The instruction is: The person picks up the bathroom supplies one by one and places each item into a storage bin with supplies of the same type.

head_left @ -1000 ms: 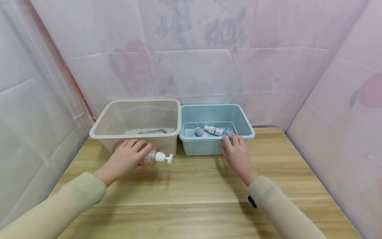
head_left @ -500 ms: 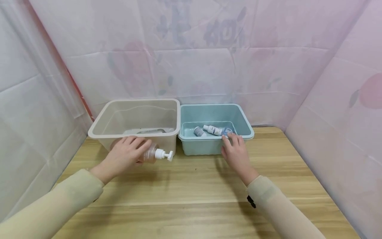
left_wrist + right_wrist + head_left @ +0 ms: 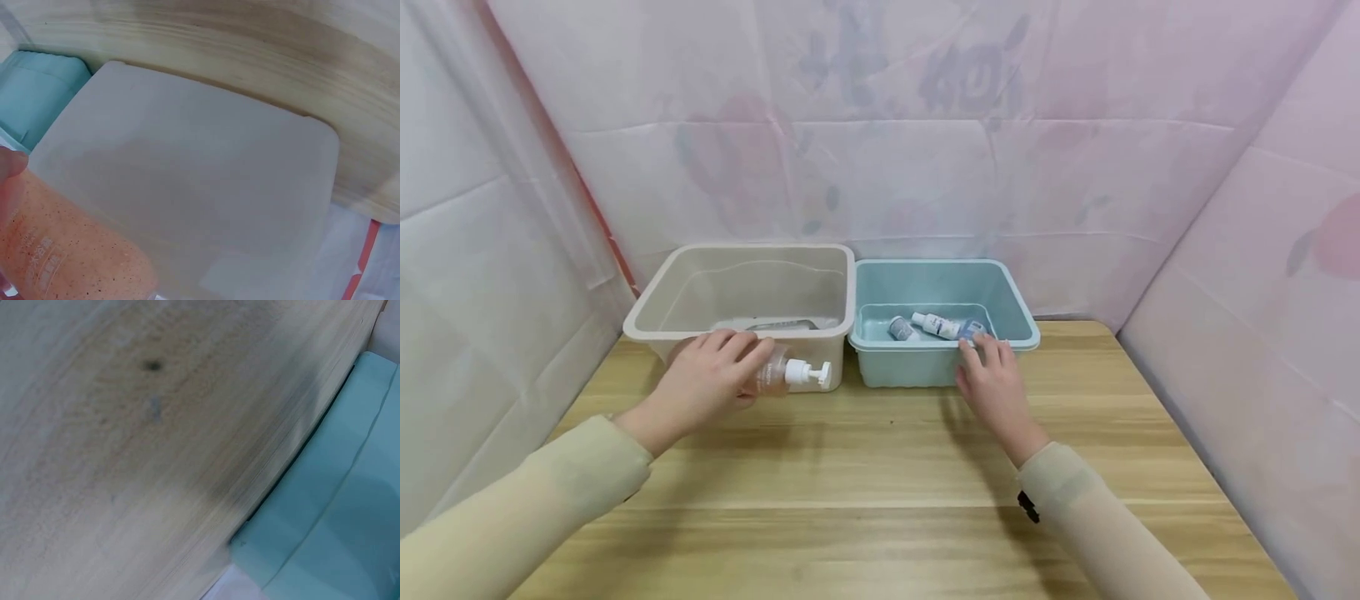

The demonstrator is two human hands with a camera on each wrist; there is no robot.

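Peach-tinted and speckled, the pump bottle [image 3: 772, 375] lies sideways in the left hand [image 3: 706, 385], whose fingers curl round its body, white pump head pointing right, just in front of the beige bin [image 3: 741, 332] and below its rim. To do this well, the grip should stay on the body, clear of the pump, and the bottle should pass above the rim rather than scrape the front wall. Fingers of the right hand [image 3: 995, 385] lie fairly straight on the near rim of the teal bin [image 3: 1018, 315], close to the small bottles [image 3: 934, 325] inside; that light press should keep the bin from sliding on the wooden table [image 3: 887, 467].
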